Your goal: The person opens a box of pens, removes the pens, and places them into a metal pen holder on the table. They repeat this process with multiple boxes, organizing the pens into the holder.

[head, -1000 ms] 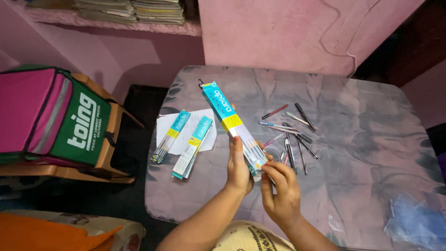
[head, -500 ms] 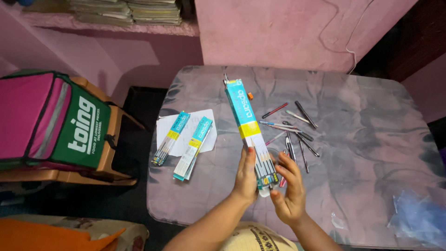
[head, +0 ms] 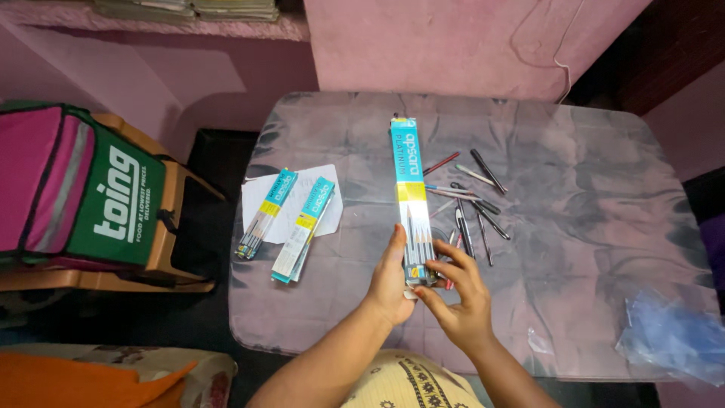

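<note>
- The long teal pencil box (head: 408, 198) is up off the table (head: 604, 227), its long axis running straight away from the person, near end low, far end pointing at the pink wall.
- Left hand (head: 391, 278) is clamped on the box's left edge near the bottom, thumb lying up along the side.
- Right hand (head: 459, 298) pinches that same bottom end with its fingertips (the end flap is hidden under them).
- Both grips sit at the near end, so nearly the whole length stands out beyond the hands.
- Loose pens (head: 472, 211) lie just right of the box; two more pencil boxes (head: 283, 221) lie on white paper, well left.
</note>
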